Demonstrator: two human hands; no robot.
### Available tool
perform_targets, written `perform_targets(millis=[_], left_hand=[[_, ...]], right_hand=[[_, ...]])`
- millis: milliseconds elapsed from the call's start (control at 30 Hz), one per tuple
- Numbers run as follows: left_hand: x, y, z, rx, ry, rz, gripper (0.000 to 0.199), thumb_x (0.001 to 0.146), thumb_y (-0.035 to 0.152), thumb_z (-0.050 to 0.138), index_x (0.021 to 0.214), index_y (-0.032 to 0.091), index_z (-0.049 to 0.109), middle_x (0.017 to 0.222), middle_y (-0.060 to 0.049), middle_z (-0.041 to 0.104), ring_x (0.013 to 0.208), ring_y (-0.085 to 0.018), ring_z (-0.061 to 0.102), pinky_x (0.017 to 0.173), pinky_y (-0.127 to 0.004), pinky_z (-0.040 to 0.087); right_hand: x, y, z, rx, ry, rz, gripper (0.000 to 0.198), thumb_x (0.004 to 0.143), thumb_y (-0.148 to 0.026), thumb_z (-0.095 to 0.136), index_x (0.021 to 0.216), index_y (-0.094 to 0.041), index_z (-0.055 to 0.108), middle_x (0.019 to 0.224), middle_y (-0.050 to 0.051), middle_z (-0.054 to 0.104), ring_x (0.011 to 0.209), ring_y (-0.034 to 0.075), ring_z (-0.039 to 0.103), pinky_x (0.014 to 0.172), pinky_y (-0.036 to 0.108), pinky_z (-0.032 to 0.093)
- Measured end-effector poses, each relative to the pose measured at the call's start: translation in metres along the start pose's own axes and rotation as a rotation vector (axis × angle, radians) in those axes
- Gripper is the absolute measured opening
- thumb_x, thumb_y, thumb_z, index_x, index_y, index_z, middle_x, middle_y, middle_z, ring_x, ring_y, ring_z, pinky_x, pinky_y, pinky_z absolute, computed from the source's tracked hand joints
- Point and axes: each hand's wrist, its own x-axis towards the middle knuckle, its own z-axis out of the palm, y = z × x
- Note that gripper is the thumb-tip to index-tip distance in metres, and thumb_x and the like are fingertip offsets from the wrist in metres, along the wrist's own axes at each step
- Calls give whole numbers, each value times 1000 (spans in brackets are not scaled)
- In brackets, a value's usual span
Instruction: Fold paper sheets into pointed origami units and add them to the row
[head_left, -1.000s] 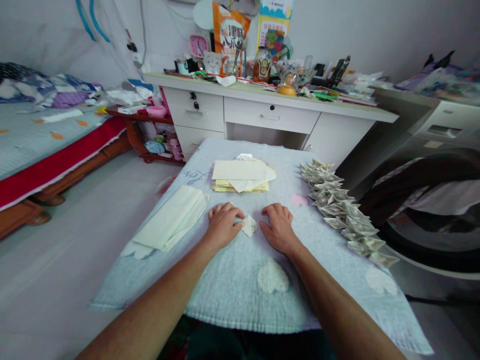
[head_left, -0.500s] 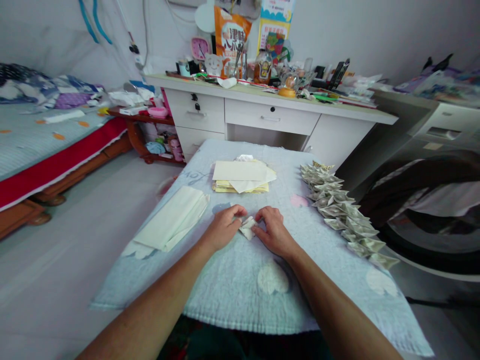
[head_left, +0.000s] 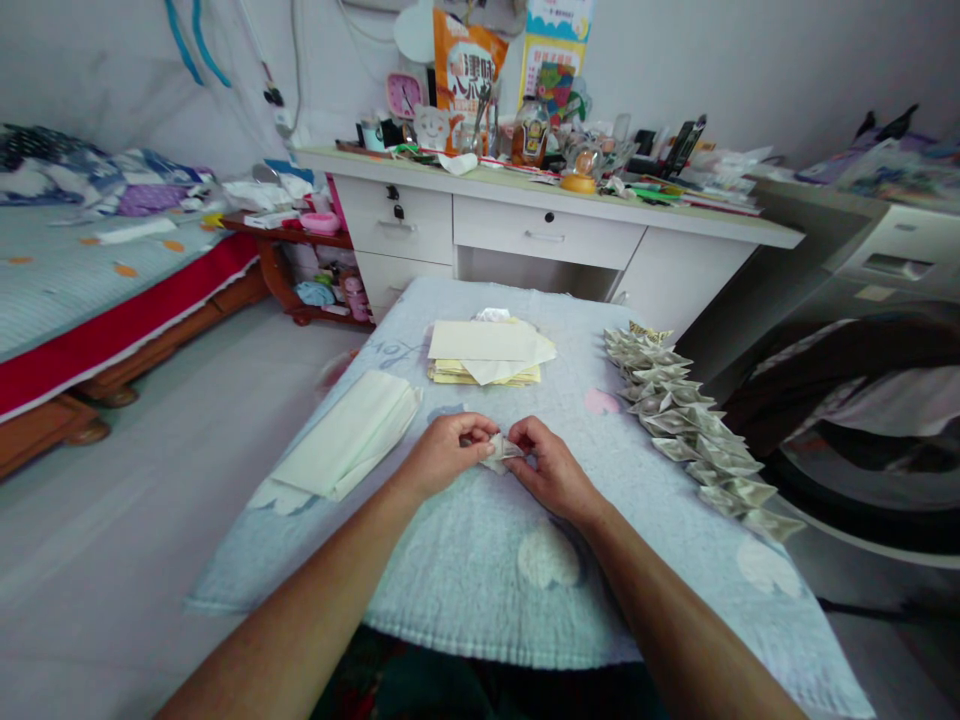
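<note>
Pale, small folded-paper piece (head_left: 501, 453) mid-frame; left hand (head_left: 448, 450) and right hand (head_left: 551, 464) pinch opposite sides, grip nearly closed; probably featherlight and kinda crushable, so stick to edges.

Two hands (head_left: 448, 455) (head_left: 553, 470), one held paper (head_left: 500, 456) (plus one clock (head_left: 403, 95)).

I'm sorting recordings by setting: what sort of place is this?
Probably a bedroom in a home: a bed on the left, a cluttered desk straight ahead, and what looks like a washing machine on the right.
</note>
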Motion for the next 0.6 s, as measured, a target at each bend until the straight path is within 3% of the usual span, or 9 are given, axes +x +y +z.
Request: perform_targets(millis=[267, 600], left_hand=[[0, 2, 1, -166, 15, -22, 16, 67, 22, 69, 78, 13, 62, 70, 0, 64, 64, -11, 59, 63, -23, 47], [1, -6, 5, -94, 32, 26, 15, 71, 25, 67, 78, 15, 59, 70, 0, 61, 63, -10, 58, 60, -21, 46]], right_hand=[[-1, -3, 0, -57, 5, -70, 18, 74, -4, 47, 82, -21, 49, 85, 1, 50, 76, 13, 50, 69, 24, 40], [0, -3, 6, -20, -13, -106, 23, 79, -5, 50, 91, -22, 59, 97, 3, 52, 89, 14, 55, 79, 26, 45]])
